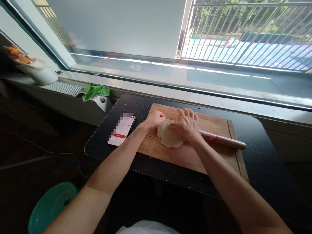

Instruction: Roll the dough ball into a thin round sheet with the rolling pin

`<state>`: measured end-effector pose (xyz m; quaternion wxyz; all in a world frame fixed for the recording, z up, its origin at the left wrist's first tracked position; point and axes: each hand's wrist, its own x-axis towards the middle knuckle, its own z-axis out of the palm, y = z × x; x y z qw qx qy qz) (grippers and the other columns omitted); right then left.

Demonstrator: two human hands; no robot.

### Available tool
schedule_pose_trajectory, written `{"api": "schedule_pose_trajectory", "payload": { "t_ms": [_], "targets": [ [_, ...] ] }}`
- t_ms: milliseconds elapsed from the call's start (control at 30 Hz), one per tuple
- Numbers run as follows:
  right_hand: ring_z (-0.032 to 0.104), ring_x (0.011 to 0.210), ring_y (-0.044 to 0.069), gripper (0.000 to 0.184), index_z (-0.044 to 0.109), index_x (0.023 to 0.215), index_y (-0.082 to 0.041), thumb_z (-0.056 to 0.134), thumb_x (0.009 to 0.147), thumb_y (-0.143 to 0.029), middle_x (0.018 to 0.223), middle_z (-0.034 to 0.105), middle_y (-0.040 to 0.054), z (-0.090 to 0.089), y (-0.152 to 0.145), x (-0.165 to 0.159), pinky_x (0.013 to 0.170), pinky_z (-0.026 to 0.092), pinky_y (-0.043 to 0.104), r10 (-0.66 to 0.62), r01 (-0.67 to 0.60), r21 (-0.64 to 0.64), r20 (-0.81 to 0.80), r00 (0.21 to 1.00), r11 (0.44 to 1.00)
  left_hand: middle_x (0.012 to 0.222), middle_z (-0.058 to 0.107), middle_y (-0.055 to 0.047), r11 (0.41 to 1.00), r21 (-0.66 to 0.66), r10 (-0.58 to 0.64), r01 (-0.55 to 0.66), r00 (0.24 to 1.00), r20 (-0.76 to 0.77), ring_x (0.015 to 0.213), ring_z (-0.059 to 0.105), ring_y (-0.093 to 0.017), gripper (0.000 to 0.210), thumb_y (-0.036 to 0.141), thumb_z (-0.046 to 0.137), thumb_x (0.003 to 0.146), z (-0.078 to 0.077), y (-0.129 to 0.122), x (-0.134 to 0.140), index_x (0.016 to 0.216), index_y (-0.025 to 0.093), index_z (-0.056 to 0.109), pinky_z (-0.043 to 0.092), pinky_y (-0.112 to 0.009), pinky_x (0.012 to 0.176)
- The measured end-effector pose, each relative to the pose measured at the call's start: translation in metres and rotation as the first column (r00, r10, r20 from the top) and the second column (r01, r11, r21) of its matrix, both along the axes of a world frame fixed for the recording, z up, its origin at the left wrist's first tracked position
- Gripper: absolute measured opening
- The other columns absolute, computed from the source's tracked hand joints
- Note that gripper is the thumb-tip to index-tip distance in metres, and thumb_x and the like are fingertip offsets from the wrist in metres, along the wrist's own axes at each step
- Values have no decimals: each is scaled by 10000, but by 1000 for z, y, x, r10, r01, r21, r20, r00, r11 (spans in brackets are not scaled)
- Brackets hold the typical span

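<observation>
A thin, roughly round sheet of dough [170, 136] with a wavy edge lies on the wooden cutting board [185, 159]. My left hand [156, 119] is closed at the far left edge of the dough, fingers curled in a pinch on it. Over the rolling pin [224, 140] rests my right hand [187, 125], its palm bearing down on the pin and its fingers bent forward. The pin slants to the right across the board, and one end sticks out past the hand. My right hand hides the part of the pin nearest the dough.
Left of the board, a phone [122, 130] lies on the black table [255, 156]. A green cloth [95, 91] and a white pot [39, 71] are on the ledge by the window. On the floor at lower left stands a green basin [52, 204]; a cable runs nearby.
</observation>
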<state>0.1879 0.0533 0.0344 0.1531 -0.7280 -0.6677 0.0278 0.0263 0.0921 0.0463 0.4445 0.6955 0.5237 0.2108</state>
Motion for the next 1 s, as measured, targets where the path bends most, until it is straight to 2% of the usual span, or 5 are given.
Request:
{"api": "schedule_pose_trajectory", "payload": {
  "t_ms": [167,333,567,767,1000],
  "targets": [
    [346,1435,365,529,517,1425,-131,312,957,-268,1505,472,209,6,35,8,1125,296,594,-128,128,-35,-8,992,991,538,527,25,998,43,-47,53,992,-118,561,472,-120,200,247,568,741,3,-11,-12,572,148,612,303,-241,511],
    [315,1468,324,521,528,1440,-184,318,981,-312,1524,492,148,-3,2,-1,1170,271,541,53,-54,6,79,995,999,677,639,9,994,43,-99,101,994,-51,644,561,-128,73,190,623,722,-2,-16,-21,721,134,669,389,-215,563],
    [322,1461,371,535,497,1444,-143,329,969,-321,1540,450,197,4,34,4,1125,298,616,-112,111,-78,-3,994,991,802,664,-5,999,23,-26,26,999,-27,716,620,-142,543,120,648,756,-9,-21,-20,1293,101,563,471,-214,616],
    [300,1478,328,534,510,1452,-168,270,998,-313,1536,479,153,3,-3,-8,1184,235,574,91,-87,-55,79,993,995,805,658,0,999,34,-9,9,1000,-5,703,621,-137,652,94,628,783,-12,-27,-21,1413,94,460,485,-225,647],
    [346,1430,370,513,509,1416,-141,339,965,-317,1501,475,203,3,42,7,1117,299,633,-107,102,-151,-22,994,983,855,678,-17,1000,20,10,-10,1000,-7,718,625,-136,682,83,635,755,-11,-28,-21,1417,85,468,475,-209,613]
  ]
}}
